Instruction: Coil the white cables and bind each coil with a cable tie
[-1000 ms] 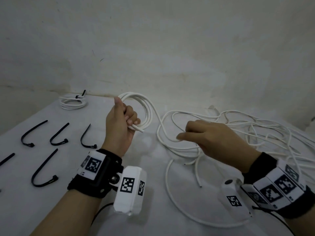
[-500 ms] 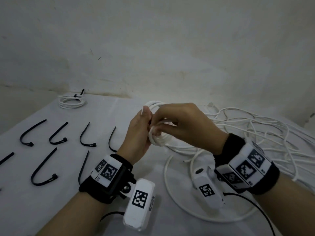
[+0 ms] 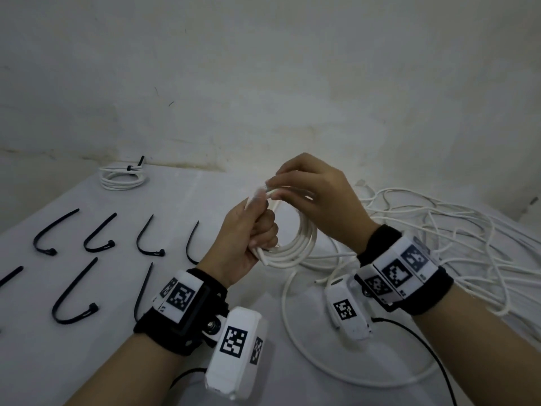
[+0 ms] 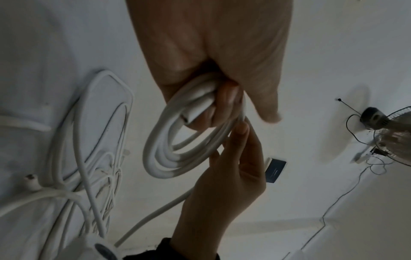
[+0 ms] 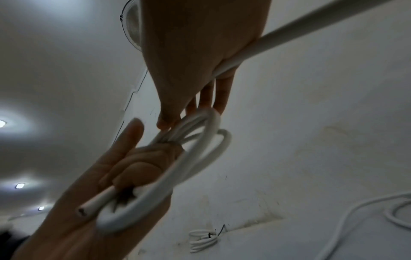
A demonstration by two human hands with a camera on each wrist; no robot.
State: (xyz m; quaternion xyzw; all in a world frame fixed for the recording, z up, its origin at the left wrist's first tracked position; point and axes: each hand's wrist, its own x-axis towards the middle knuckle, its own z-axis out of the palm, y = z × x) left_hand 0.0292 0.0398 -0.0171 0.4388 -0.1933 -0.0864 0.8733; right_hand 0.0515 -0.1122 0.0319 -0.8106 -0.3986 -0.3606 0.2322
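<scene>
Head view: two bare hands meet above a pale table [image 3: 87,361], each wrist wearing a black band with checkered markers.
Left hand: the left hand [image 3: 246,241] is clenched around one side of a coil [image 3: 295,244] of white cable, fingers curled over the bunched loops; a cut cable end [image 5: 83,212] sticks out of the fist.
Right hand: the right hand [image 3: 319,197] pinches a strand at the top of the coil between thumb and fingertips, just beside the left thumb.
Coil: held in the air between the hands, near the middle of the scene, several loops thick; no tie shows around it.
Loose cable: a tangle of white cable [image 3: 456,230] spreads over the right side of the table, with one strand running up toward the right hand.
Bound coil: a small white coil [image 3: 123,178] lies at the far left edge by the wall, a black tie around it.
Cable ties: black ties [image 3: 73,294] lie in rows on the left side, well apart from the hands.
Wall: a stained pale wall [image 3: 263,83] rises behind the table.
</scene>
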